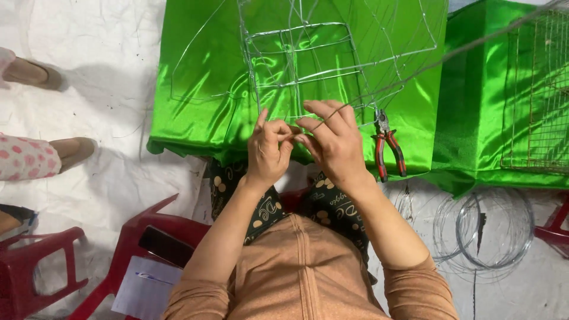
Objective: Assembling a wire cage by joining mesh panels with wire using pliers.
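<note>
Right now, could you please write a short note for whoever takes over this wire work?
Left hand and right hand pinch a thin wire together at the near edge of the wire frame, which lies on the green satin cloth. Pliers lie unused right of the right hand. Wire coils are on the floor. Frame is shaped; the binding at this joint looks unfinished.

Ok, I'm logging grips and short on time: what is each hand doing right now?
Left hand: closed, fingers pinching the thin wire at the wire frame.
Right hand: closed, pinching the same wire, which runs off up to the right.
</note>
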